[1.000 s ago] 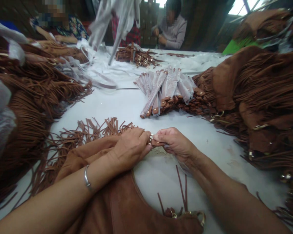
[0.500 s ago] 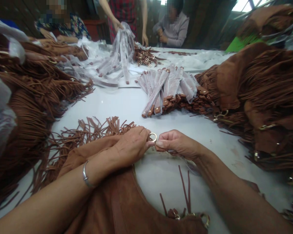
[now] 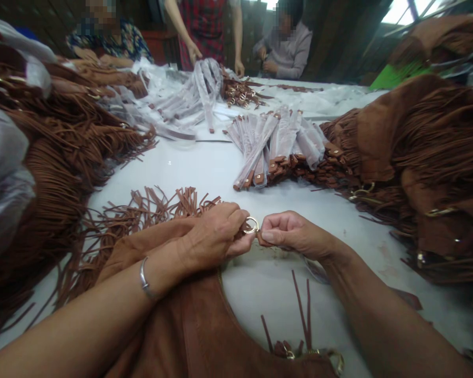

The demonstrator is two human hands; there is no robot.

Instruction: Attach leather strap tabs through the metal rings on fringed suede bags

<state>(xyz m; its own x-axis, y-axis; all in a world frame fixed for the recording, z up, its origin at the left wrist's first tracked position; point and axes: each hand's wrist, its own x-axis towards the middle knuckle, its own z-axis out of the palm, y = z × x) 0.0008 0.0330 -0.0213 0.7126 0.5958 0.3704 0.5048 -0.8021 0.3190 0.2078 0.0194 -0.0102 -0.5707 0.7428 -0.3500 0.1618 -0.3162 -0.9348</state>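
Note:
A brown fringed suede bag (image 3: 205, 325) lies on the white table in front of me. My left hand (image 3: 216, 233) is closed on the bag's upper corner, beside a gold metal ring (image 3: 252, 225) that sticks out past its fingertips. My right hand (image 3: 295, 233) pinches the brown end of a strap (image 3: 263, 240), which meets the ring's right side. Whether the strap is hooked onto the ring is too small to tell. Clear plastic (image 3: 317, 270) trails below my right wrist. At the bag's near corner is a second gold ring (image 3: 336, 362) with thin brown cords.
Plastic-wrapped straps (image 3: 276, 147) lie heaped ahead of my hands. Fringed bags are piled at left (image 3: 55, 173) and right (image 3: 429, 136). Across the table (image 3: 193, 163) a person in a red checked apron (image 3: 201, 31) handles wrapped straps; two other people sit there.
The view has shifted slightly, so things appear a little further right. The ring shows more fully between my hands. The person across has lowered the bundle of wrapped straps.

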